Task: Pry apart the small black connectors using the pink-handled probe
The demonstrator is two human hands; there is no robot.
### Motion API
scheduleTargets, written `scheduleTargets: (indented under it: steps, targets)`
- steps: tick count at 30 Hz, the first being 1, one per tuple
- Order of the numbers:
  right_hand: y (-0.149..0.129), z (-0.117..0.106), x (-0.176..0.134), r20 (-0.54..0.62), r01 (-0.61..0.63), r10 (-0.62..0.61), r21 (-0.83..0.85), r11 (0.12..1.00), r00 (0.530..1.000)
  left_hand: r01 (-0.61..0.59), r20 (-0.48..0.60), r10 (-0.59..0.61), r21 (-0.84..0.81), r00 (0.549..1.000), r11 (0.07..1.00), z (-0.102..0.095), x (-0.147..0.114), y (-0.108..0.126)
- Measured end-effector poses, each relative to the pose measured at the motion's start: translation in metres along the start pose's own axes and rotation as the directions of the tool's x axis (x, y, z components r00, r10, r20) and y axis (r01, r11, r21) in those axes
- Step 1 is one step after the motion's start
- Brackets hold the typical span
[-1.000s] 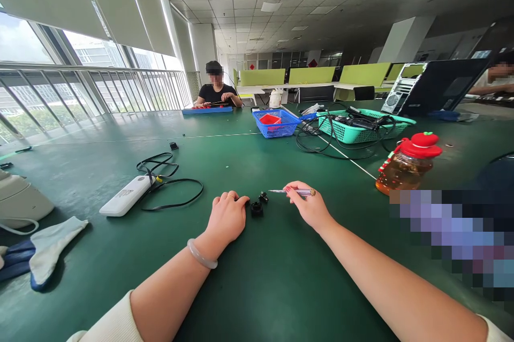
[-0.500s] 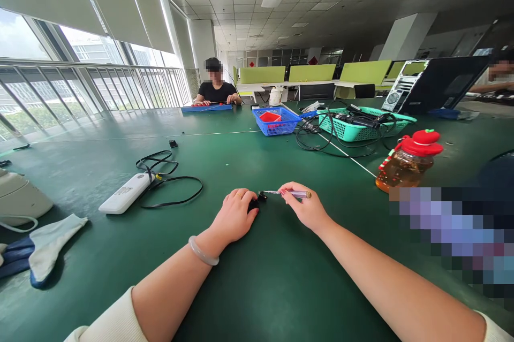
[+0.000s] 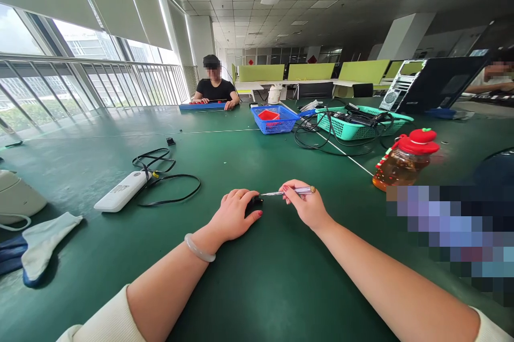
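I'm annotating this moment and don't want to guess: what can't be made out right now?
In the head view:
Black part: mostly hidden by the left hand; its shape is unclear.
Tip of the screwdriver in the right hand: too small to tell if it touches the black part.
Glove: fingers cut off by the left edge.
White device: cut off by the same edge.
Patch at right: blurred into squares.

Left hand (image 3: 236,214) partly covers the small black part (image 3: 258,201); its full shape is indeterminable. Left edge crops 1 glove (image 3: 45,245).
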State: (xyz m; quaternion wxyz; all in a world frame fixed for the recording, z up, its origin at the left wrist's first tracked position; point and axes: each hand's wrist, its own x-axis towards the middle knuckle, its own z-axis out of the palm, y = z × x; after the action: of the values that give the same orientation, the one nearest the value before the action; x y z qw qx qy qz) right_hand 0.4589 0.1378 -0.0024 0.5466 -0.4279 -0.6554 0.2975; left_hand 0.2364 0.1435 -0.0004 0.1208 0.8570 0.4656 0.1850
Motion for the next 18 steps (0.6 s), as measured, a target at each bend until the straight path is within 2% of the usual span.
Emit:
scheduleTargets:
  steps: [5, 13, 18]
  targets:
    - [0.013, -0.002, 0.004, -0.081, -0.082, 0.09, 0.1, 0.992, 0.993, -0.024, 0.023, 0.024, -0.02, 0.999, 1.0, 0.001, -0.001, 0.005]
    - [0.014, -0.001, 0.005, -0.115, -0.074, 0.078, 0.038, 0.996, 0.99, 0.0, 0.005, 0.0, 0.063, 1.0, 0.998, 0.007, -0.003, 0.022]
    - [0.013, 0.0, 0.005, -0.121, -0.11, 0.111, 0.018, 0.994, 0.986, -0.009, 0.024, 0.008, 0.055, 1.0, 0.998, -0.005, -0.026, 0.016]
